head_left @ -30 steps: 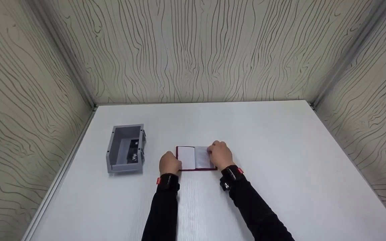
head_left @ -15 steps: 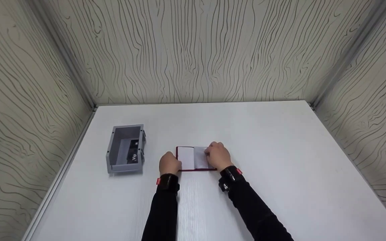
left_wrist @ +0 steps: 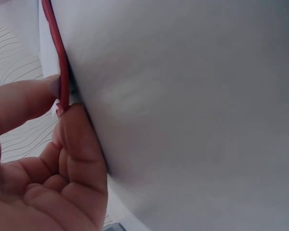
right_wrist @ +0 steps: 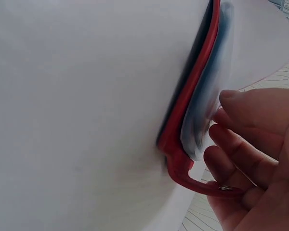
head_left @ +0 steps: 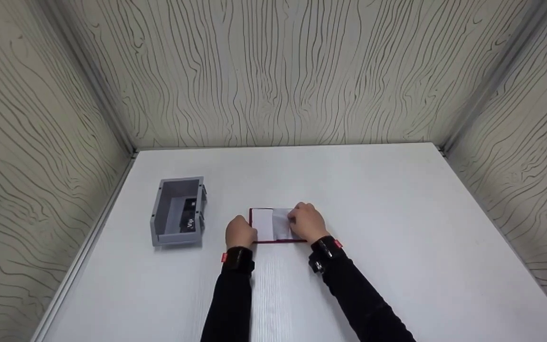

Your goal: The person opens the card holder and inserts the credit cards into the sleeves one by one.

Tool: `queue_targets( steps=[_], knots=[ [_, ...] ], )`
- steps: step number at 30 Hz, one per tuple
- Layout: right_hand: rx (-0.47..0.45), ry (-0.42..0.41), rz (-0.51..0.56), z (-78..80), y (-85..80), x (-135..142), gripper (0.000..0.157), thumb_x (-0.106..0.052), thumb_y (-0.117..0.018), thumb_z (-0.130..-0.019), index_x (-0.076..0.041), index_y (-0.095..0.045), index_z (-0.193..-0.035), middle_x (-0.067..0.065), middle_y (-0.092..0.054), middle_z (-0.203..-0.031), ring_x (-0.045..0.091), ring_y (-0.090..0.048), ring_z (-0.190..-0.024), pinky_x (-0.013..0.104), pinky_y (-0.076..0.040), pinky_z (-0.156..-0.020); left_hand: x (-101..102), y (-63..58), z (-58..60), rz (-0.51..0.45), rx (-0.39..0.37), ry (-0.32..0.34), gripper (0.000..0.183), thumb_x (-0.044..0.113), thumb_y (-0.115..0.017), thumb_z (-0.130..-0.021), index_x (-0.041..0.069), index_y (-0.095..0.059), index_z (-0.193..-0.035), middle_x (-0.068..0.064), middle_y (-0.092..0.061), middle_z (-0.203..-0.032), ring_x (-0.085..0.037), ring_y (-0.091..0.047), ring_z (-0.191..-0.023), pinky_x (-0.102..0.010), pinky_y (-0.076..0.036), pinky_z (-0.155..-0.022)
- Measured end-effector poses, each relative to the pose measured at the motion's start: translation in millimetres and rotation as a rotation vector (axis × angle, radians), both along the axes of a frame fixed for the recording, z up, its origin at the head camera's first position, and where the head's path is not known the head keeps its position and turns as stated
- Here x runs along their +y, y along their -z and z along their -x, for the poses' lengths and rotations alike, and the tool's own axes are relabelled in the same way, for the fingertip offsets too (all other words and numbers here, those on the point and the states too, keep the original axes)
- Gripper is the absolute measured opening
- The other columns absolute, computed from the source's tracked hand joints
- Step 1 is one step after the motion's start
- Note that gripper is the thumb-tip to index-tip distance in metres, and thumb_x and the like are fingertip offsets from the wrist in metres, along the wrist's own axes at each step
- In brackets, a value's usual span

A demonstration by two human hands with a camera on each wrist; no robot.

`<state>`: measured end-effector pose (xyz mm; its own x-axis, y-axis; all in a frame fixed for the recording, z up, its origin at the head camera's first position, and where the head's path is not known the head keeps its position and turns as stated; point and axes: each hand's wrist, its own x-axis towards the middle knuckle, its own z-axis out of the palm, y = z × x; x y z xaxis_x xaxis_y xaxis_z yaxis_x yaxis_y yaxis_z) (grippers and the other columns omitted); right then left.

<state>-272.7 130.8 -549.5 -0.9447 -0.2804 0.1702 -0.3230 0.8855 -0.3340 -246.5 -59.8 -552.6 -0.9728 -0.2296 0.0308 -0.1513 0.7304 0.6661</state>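
Note:
A red card holder (head_left: 254, 242) with clear plastic sleeves lies spread on the white table in the head view, a white page showing on its left half. My left hand (head_left: 240, 232) pinches its left cover edge; the left wrist view shows the thumb and a finger on the red edge (left_wrist: 58, 43). On the right side, my right hand (head_left: 307, 222) pinches a clear sleeve (head_left: 281, 224) between thumb and fingers. In the right wrist view, a stack of sleeves (right_wrist: 209, 86) sits inside the red cover. A red strap (right_wrist: 195, 185) with a metal snap reaches under the fingers.
A grey plastic bin (head_left: 177, 239) stands on the left of the white table (head_left: 397, 213). Inside it lie black cards (head_left: 188, 221), one with "Vip" lettering. Wood-patterned panels (head_left: 273, 71) enclose the table at the back and both sides.
My right hand has shifted slightly left, drawing the clear sleeve with it over the holder's middle. The left hand stays at the left edge.

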Motion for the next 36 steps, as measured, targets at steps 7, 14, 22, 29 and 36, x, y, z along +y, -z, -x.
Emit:
queue_targets(
  steps=[7,14,22,29,36],
  knots=[
    [0.023,-0.011,-0.023,-1.0,-0.3,-2,0.015,-0.015,-0.074,-0.083,-0.006,-0.078,-0.095,0.011,-0.063,-0.093,0.031,-0.058,-0.089,0.044,-0.050,-0.078,0,1.0,0.1,0.000,0.007,-0.003,0.005,-0.003,-0.064,-0.073,-0.004,-0.061,-0.077,-0.018,-0.064,-0.077,-0.039,-0.064,-0.080,-0.048,-0.050,-0.077],
    [0.027,0.058,0.021,-1.8,-2.4,-7,0.017,-0.019,-0.073,-0.086,-0.004,-0.076,-0.094,0.009,-0.064,-0.086,0.030,-0.061,-0.084,0.044,-0.050,-0.076,0,2.1,0.5,0.000,0.000,-0.009,0.006,-0.002,-0.066,-0.073,-0.002,-0.060,-0.075,-0.017,-0.064,-0.076,-0.037,-0.063,-0.077,-0.048,-0.050,-0.076],
    [0.057,0.118,0.071,-0.9,-5.7,-13,0.024,-0.025,-0.075,-0.087,-0.002,-0.072,-0.094,0.011,-0.067,-0.084,0.030,-0.063,-0.081,0.043,-0.049,-0.074,-1,1.3,0.6,-0.004,0.009,-0.007,0.005,-0.003,-0.065,-0.072,-0.002,-0.060,-0.074,-0.017,-0.064,-0.075,-0.037,-0.063,-0.076,-0.048,-0.050,-0.074],
    [0.129,0.123,0.114,-0.7,-6.7,-21,0.027,-0.027,-0.079,-0.083,-0.002,-0.069,-0.090,0.008,-0.066,-0.079,0.028,-0.062,-0.076,0.042,-0.048,-0.069,-1,1.9,0.4,-0.011,0.013,-0.011,0.008,-0.003,-0.066,-0.071,-0.001,-0.058,-0.072,-0.016,-0.062,-0.073,-0.037,-0.062,-0.075,-0.048,-0.050,-0.074],
    [0.223,0.107,0.174,-0.9,-6.2,-30,0.029,-0.026,-0.082,-0.080,-0.004,-0.066,-0.091,0.006,-0.064,-0.082,0.026,-0.060,-0.076,0.040,-0.047,-0.070,-2,3.2,1.1,-0.012,0.020,-0.001,0.011,-0.002,-0.066,-0.070,0.001,-0.056,-0.070,-0.014,-0.061,-0.070,-0.036,-0.060,-0.072,-0.048,-0.050,-0.072]
  ],
)
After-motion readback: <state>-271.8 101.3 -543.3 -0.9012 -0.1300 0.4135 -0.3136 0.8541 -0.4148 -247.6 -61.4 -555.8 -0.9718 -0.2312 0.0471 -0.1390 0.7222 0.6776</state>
